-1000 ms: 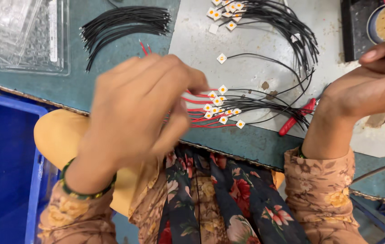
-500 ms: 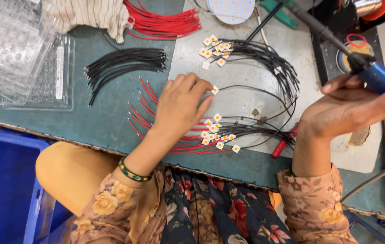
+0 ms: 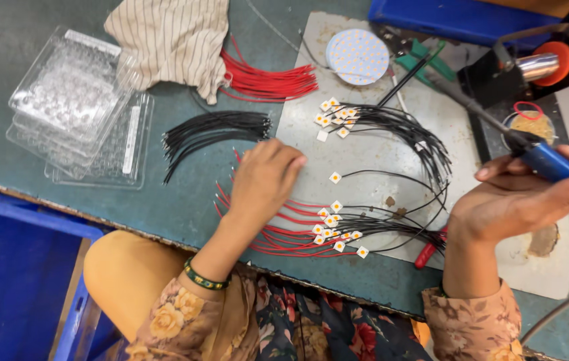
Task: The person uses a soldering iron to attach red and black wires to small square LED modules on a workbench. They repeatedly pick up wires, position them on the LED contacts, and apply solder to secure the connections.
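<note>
My left hand (image 3: 264, 179) rests palm down on the teal table, fingers curled over the ends of loose red wires (image 3: 267, 227) beside a bundle of black wires (image 3: 214, 130). My right hand (image 3: 525, 200) holds a blue-handled soldering iron (image 3: 551, 164), its long tip pointing up-left over the grey work mat (image 3: 378, 160). Small white square LED chips with red and black leads (image 3: 338, 230) lie between my hands. Another cluster of chips with black leads (image 3: 338, 113) lies higher on the mat.
A striped cloth (image 3: 171, 40) covers part of a red wire bundle (image 3: 267, 83). Clear plastic trays (image 3: 77, 107) sit at the left. A round LED disc (image 3: 358, 57), green pliers (image 3: 424, 57), an iron stand (image 3: 538, 67) and a blue bin (image 3: 10, 267) are around.
My left hand has moved away from the camera down onto the red wires. My right hand has risen with the soldering iron. The view has tilted up, showing more of the table.
</note>
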